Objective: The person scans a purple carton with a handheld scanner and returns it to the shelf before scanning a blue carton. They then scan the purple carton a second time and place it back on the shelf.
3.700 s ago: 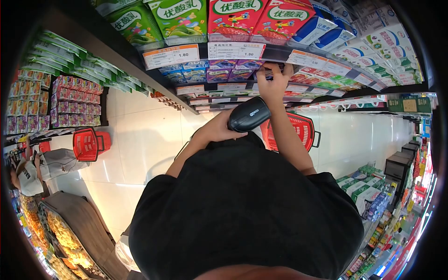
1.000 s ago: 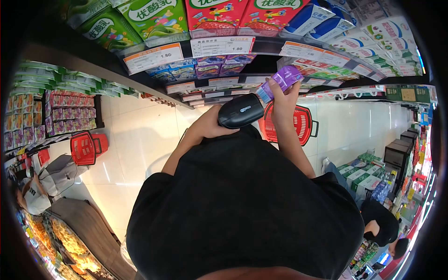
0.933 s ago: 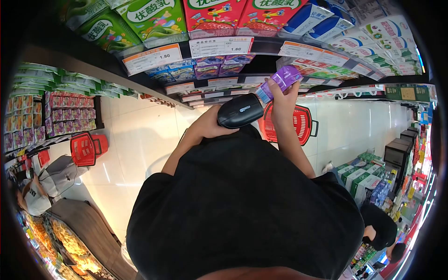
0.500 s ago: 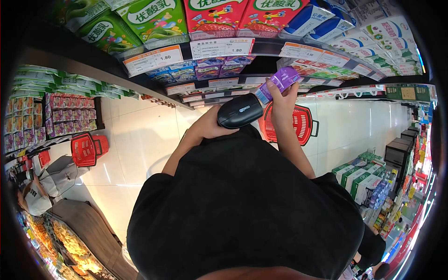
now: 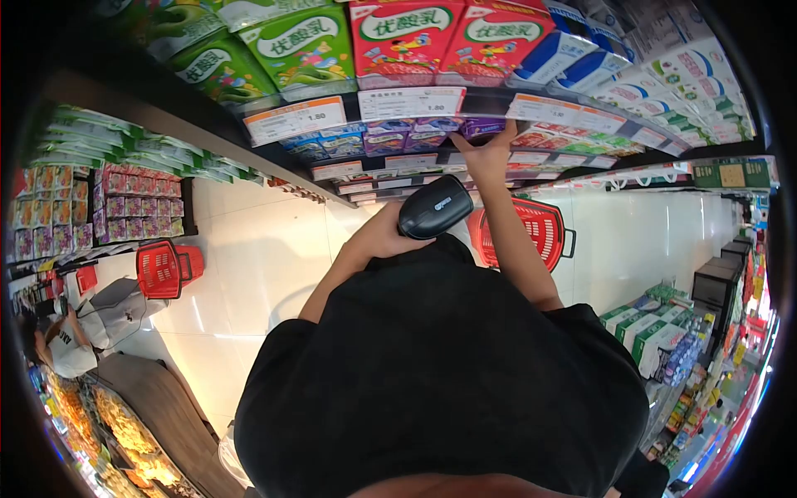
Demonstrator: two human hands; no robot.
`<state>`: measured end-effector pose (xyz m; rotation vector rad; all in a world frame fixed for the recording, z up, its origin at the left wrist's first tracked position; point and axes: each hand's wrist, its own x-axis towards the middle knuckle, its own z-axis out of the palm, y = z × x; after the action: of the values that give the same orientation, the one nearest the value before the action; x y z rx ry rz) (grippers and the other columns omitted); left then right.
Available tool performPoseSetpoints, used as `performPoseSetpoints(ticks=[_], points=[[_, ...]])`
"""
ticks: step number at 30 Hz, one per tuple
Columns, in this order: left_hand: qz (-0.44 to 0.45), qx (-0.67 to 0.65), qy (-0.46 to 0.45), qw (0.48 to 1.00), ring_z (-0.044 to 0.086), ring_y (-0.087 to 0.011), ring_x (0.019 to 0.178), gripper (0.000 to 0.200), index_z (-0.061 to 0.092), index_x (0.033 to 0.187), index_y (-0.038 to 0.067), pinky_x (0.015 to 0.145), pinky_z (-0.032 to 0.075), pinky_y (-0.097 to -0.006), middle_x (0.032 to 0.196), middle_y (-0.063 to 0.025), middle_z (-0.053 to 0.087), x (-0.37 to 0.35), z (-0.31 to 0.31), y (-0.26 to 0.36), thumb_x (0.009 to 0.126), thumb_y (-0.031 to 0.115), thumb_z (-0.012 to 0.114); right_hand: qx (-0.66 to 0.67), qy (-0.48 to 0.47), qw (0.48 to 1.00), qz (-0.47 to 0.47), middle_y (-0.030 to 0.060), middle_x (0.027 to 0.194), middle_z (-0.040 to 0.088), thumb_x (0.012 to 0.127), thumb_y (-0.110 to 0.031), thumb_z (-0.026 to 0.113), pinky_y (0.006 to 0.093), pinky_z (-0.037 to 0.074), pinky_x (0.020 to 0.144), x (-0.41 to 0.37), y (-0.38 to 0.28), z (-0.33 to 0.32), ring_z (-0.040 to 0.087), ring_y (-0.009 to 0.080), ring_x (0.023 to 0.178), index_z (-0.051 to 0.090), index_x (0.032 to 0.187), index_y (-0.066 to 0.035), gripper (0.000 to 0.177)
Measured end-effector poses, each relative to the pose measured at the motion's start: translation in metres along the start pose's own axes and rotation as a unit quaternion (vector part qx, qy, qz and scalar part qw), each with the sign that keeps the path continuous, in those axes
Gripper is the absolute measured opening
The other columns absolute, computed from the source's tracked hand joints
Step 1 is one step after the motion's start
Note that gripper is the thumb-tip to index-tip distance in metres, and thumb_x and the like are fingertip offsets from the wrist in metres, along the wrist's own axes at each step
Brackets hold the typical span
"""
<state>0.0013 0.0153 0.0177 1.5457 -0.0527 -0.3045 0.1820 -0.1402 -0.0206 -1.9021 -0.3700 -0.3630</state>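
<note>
My left hand (image 5: 387,234) is wrapped round a black handheld barcode scanner (image 5: 436,207), held in front of my chest with its rounded head pointing up and right. Further forward, my right hand (image 5: 488,156) reaches into the second shelf with thumb and fingers on either side of a purple drink carton (image 5: 481,126). That carton sits just right of other purple cartons (image 5: 385,143) in the row, and its upper part is under the shelf edge. Above it, green cartons (image 5: 300,51) and red cartons (image 5: 407,46) stand behind price labels (image 5: 412,103).
Below the shelf, a red shopping basket (image 5: 535,235) is on the floor, partly behind my right forearm. Another red basket (image 5: 159,270) stands at the left, near a person (image 5: 70,344). Stacked green-and-white boxes (image 5: 652,328) are on the right.
My right hand has moved forward from beside the scanner to the shelf, taking the purple carton with it. The scanner stays in my left hand, and the view has shifted slightly.
</note>
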Motion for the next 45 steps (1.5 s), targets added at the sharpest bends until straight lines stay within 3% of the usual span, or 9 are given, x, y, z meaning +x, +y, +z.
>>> performPoseSetpoints(ticks=[3, 5, 15, 17, 22, 28, 34, 41, 45], points=[[-0.012, -0.020, 0.049, 0.999, 0.057, -0.0176, 0.104, 0.069, 0.048, 0.122, -0.007, 0.091, 0.044, -0.0302, 0.110, -0.0135, 0.061, -0.007, 0.002, 0.002, 0.065, 0.010, 0.083, -0.046, -0.061, 0.997, -0.009, 0.0204, 0.115, 0.054, 0.055, -0.011, 0.087, 0.0390, 0.043, 0.093, 0.009, -0.009, -0.008, 0.055, 0.0322, 0.107, 0.037, 0.128, 0.003, 0.089], [0.015, -0.007, 0.048, 0.999, 0.057, -0.0179, 0.104, 0.070, 0.047, 0.123, -0.006, 0.091, 0.043, -0.0302, 0.111, -0.0134, 0.061, -0.004, -0.002, -0.013, 0.066, 0.010, 0.083, -0.012, -0.226, 0.973, 0.036, 0.0249, 0.118, 0.053, 0.060, -0.014, 0.084, 0.0370, 0.044, 0.092, 0.019, -0.031, -0.022, 0.056, 0.0331, 0.108, 0.022, 0.136, 0.004, 0.100], [0.024, -0.005, -0.003, 1.000, 0.056, -0.0170, 0.104, 0.069, 0.047, 0.126, -0.004, 0.091, 0.043, -0.0302, 0.113, -0.0117, 0.060, 0.018, 0.004, -0.015, 0.067, 0.009, 0.081, -0.149, -0.272, 0.950, -0.046, 0.0338, 0.134, 0.032, 0.069, -0.021, 0.068, 0.0420, 0.039, 0.100, 0.001, -0.027, -0.022, 0.039, 0.0480, 0.122, 0.011, 0.142, 0.002, 0.096], [0.034, -0.006, -0.023, 0.999, 0.056, -0.0171, 0.104, 0.069, 0.047, 0.126, -0.004, 0.091, 0.043, -0.0304, 0.114, -0.0119, 0.060, 0.027, 0.007, -0.013, 0.068, 0.010, 0.081, -0.146, -0.283, 0.947, 0.033, 0.0360, 0.134, 0.031, 0.068, -0.021, 0.069, 0.0425, 0.038, 0.100, -0.002, -0.027, -0.025, 0.035, 0.0490, 0.124, 0.013, 0.142, 0.002, 0.096], [0.076, 0.052, -0.005, 0.996, 0.059, -0.0199, 0.100, 0.061, 0.055, 0.115, -0.003, 0.088, 0.045, -0.0317, 0.105, -0.0140, 0.063, 0.027, 0.017, 0.000, 0.064, 0.015, 0.083, -0.074, -0.178, 0.974, -0.120, 0.0289, 0.136, 0.034, 0.068, 0.009, 0.060, 0.0469, 0.033, 0.103, -0.016, -0.017, -0.039, 0.037, 0.0447, 0.124, 0.027, 0.141, -0.009, 0.082], [0.061, 0.029, 0.022, 0.997, 0.062, -0.0166, 0.090, 0.044, 0.061, 0.107, -0.001, 0.082, 0.047, -0.0302, 0.097, -0.0121, 0.067, 0.008, 0.018, -0.014, 0.069, 0.012, 0.078, -0.147, 0.017, 0.984, -0.100, 0.0213, 0.120, 0.050, 0.070, 0.001, 0.061, 0.0436, 0.036, 0.098, -0.042, -0.013, -0.076, 0.043, 0.0394, 0.116, 0.044, 0.123, 0.003, 0.056], [0.051, 0.019, 0.043, 0.998, 0.061, -0.0146, 0.089, 0.042, 0.060, 0.108, -0.002, 0.081, 0.047, -0.0296, 0.095, -0.0099, 0.067, -0.007, 0.028, -0.020, 0.070, 0.009, 0.077, -0.201, 0.228, 0.944, -0.129, 0.0242, 0.130, 0.038, 0.076, -0.009, 0.068, 0.0471, 0.030, 0.102, 0.029, -0.037, -0.102, 0.036, 0.0393, 0.122, 0.041, 0.124, 0.004, 0.056], [0.034, 0.066, 0.044, 0.996, 0.059, -0.0138, 0.087, 0.042, 0.059, 0.108, -0.001, 0.080, 0.046, -0.0292, 0.095, -0.0082, 0.066, -0.014, 0.032, -0.006, 0.071, 0.010, 0.076, -0.173, 0.244, 0.942, -0.151, 0.0260, 0.131, 0.033, 0.071, -0.005, 0.070, 0.0486, 0.027, 0.103, 0.038, -0.045, -0.100, 0.033, 0.0395, 0.123, 0.043, 0.123, 0.002, 0.059], [0.031, 0.073, 0.048, 0.996, 0.064, -0.0207, 0.093, 0.048, 0.058, 0.115, -0.001, 0.083, 0.047, -0.0316, 0.101, -0.0146, 0.067, -0.010, 0.027, -0.014, 0.073, 0.015, 0.074, -0.064, 0.241, 0.939, -0.238, 0.0177, 0.103, 0.048, 0.073, 0.008, 0.060, 0.0413, 0.039, 0.086, 0.036, -0.040, -0.107, 0.047, 0.0299, 0.099, 0.051, 0.098, -0.001, 0.028]])
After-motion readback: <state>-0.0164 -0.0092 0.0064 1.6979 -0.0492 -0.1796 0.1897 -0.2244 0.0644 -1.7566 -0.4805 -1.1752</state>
